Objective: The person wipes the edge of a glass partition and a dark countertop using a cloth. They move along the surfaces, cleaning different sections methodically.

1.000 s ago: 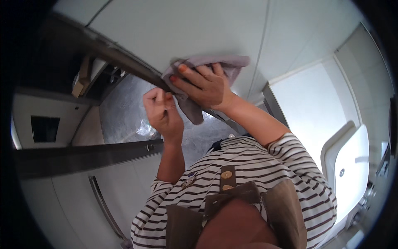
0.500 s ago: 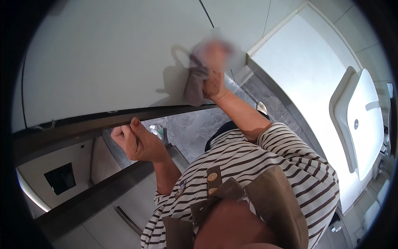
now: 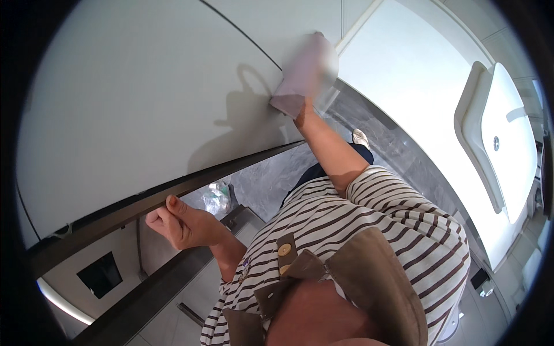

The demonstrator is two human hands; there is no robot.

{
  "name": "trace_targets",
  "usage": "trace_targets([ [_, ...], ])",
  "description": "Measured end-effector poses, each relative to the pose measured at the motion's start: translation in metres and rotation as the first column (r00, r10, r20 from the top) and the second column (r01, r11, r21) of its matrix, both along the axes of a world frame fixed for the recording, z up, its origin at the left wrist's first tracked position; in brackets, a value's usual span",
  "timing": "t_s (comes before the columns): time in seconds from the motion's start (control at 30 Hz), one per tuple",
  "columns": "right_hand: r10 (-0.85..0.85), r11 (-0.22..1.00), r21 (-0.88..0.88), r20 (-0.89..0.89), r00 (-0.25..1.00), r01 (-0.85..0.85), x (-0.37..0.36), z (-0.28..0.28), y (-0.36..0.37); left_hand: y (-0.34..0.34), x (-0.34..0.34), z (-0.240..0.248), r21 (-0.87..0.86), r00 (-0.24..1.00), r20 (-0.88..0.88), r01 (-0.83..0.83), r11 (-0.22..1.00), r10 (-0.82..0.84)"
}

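Observation:
My right hand (image 3: pixel 304 111) presses a greyish-pink cloth (image 3: pixel 293 86) against a pale, smooth door panel (image 3: pixel 144 86), close to a dark seam. The cloth covers most of that hand, and its far part is blurred. My right arm reaches out and casts a shadow on the panel. My left hand (image 3: pixel 183 224) is closed, fingers curled and thumb uppermost, at the dark edge strip (image 3: pixel 130 206) along the panel's near side. Its fingertips are partly hidden, and it appears to grip that edge.
To the right runs a white counter (image 3: pixel 398 75) with a white basin (image 3: pixel 508 144). Below lies a grey marbled floor (image 3: pixel 257 184), with a clear plastic bag (image 3: pixel 216 198) on it. At lower left, a dark frame (image 3: pixel 150 294) borders a space with a black rectangular panel (image 3: pixel 100 275).
My right hand has slid the cloth farther away along the panel, toward the counter, and the cloth now lies flatter. My left hand stays at the edge strip. The whole view has shifted slightly.

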State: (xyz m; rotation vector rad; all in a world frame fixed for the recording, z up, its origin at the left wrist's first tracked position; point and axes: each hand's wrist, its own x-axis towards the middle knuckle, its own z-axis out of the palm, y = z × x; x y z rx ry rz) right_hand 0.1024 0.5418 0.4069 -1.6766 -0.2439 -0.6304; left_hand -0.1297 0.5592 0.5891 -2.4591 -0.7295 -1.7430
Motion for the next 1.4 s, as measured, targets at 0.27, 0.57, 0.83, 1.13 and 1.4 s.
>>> trace_targets([
  [0.27, -0.136, 0.958, -0.259, -0.033, 0.990, 0.123, 0.087, -0.084, -0.014, 0.001, -0.005, -0.002, -0.073, 0.997, 0.027, 0.078, 0.994, -0.076],
  [0.57, -0.091, 0.991, 0.081, -0.142, 0.986, 0.103, 0.049, -0.027, 0.001, 0.011, -0.008, -0.007, -0.048, 0.993, 0.029, 0.113, 0.992, -0.112],
  [0.83, 0.388, 0.822, 0.475, -0.062, 0.919, -0.315, -0.047, -0.006, 0.016, 0.004, -0.001, -0.005, -0.053, 0.999, 0.037, 0.041, 0.998, -0.039],
  [1.13, 0.378, 0.920, 0.006, 0.249, 0.892, -0.392, -0.055, 0.064, -0.016, 0.002, 0.003, 0.000, 0.014, 0.998, 0.015, -0.067, 0.998, 0.067],
  [1.4, 0.287, 0.936, 0.143, 0.226, 0.931, -0.323, -0.011, 0.057, 0.006, 0.017, -0.003, -0.008, -0.032, 0.997, 0.051, -0.062, 0.998, 0.064],
])
